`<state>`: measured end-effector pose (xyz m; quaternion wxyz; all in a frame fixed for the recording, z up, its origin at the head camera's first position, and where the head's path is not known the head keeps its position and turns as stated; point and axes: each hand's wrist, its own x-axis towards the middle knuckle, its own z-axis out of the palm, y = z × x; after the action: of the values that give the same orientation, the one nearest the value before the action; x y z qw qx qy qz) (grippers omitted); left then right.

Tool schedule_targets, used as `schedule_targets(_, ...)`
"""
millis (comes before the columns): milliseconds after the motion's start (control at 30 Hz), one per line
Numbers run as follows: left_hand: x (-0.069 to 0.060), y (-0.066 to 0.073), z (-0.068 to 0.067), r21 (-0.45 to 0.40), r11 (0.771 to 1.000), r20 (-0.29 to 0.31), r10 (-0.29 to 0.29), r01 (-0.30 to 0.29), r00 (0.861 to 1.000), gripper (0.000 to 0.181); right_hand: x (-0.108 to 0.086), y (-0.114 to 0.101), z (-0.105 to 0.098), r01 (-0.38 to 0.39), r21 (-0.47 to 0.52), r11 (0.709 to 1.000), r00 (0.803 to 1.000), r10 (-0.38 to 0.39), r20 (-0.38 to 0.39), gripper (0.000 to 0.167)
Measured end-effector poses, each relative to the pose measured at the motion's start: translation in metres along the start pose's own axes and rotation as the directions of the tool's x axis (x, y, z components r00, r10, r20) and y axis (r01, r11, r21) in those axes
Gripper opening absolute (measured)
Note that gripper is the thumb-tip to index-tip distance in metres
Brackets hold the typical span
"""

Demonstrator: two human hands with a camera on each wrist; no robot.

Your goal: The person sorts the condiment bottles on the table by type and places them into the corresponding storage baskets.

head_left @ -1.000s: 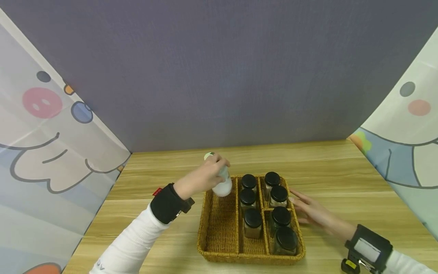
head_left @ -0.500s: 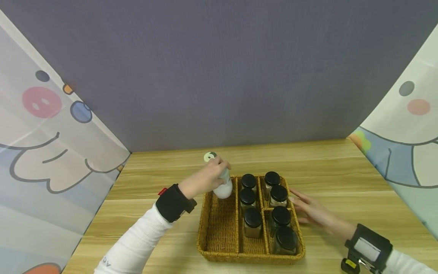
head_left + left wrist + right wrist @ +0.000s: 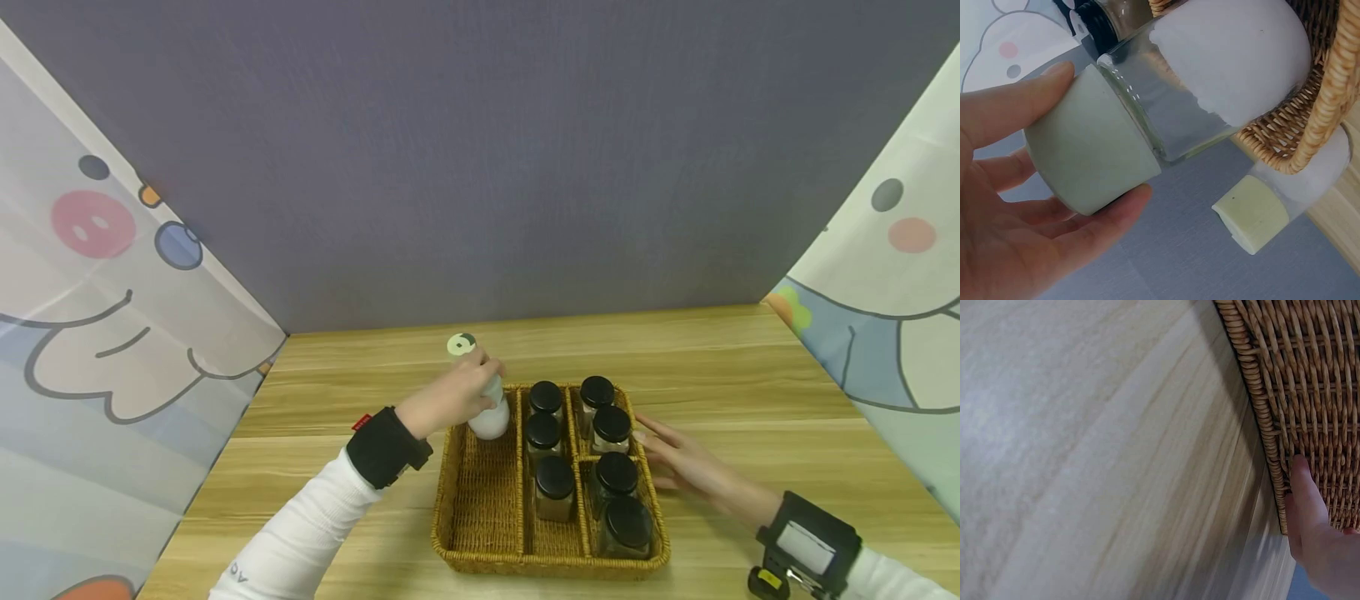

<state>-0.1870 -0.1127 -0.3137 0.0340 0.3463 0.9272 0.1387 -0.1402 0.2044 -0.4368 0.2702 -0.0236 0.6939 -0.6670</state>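
My left hand (image 3: 453, 393) grips the pale green lid of a glass jar with white contents (image 3: 491, 419). In the left wrist view, thumb and fingers lie round the lid (image 3: 1091, 140), and the white-filled jar body (image 3: 1235, 56) points into the basket. The jar is at the back of the left compartment of the wicker basket (image 3: 551, 567); whether it touches the bottom cannot be seen. My right hand (image 3: 690, 462) rests against the basket's right outer side, its fingers extended along the weave (image 3: 1335, 412).
A second pale-lidded jar (image 3: 461, 343) stands on the wooden table (image 3: 337, 483) behind the basket. Several black-lidded jars (image 3: 554, 479) fill the middle and right compartments. A grey panel (image 3: 525, 167) rises behind the table, with cartoon-printed sheets (image 3: 112, 350) at the sides.
My left hand has moved slightly right and down, lowering the jar further into the left compartment. More of the second jar's lid shows behind it. My right hand stays in place.
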Motion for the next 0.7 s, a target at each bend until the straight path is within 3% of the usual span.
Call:
schedule_targets(500,-0.001,-0.002,0.011,-0.017,0.999,0.039,-0.042,0.043,0.998,0.031,-0.001,0.001,0.0,0.015,0.001,1.0,1.0,-0.015,0.012,0.068)
schedule_targets(700,0.0,-0.001,0.013,0.022,0.999,0.07,-0.046,0.044,0.996,0.036,-0.001,0.001,0.0,0.025,-0.005,1.0,1.0,-0.025,0.019,0.068)
